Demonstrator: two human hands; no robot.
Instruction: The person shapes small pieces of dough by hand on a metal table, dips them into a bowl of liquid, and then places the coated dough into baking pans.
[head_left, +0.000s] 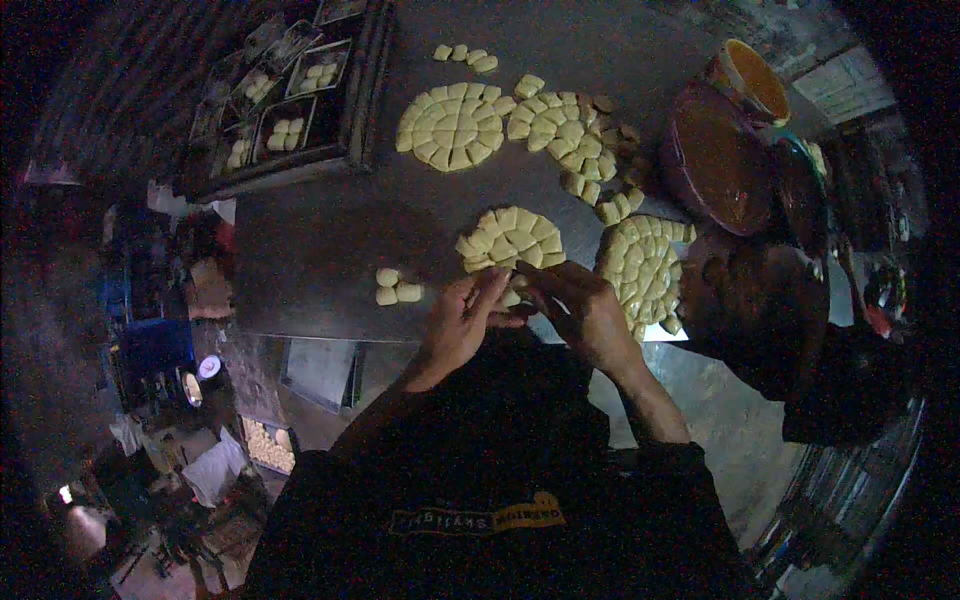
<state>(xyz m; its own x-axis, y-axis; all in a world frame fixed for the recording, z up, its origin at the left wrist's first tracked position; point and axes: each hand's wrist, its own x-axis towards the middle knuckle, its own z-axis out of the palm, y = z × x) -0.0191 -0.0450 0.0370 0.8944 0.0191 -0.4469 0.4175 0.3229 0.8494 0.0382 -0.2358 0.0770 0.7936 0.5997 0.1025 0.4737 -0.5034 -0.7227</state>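
My left hand (463, 322) and my right hand (588, 312) meet at the table's near edge. Between their fingertips is a small pale dough piece (513, 294), partly hidden by the fingers; both hands are closed on it. Just beyond them lies a round cluster of cut dough pieces (515, 238). Left of my left hand, a few loose dough pieces (397, 288) sit close together. A larger cluster of dough pieces (640, 265) lies beside my right hand.
Farther back are a round dough cluster (452, 127) and a curved one (562, 132). At the far left, a dark tray (283, 176) holds small tins with dough balls. A large purple basin (690, 150) and a yellowish bucket (750, 80) stand right. A dark-clothed person (770, 310) is close at my right.
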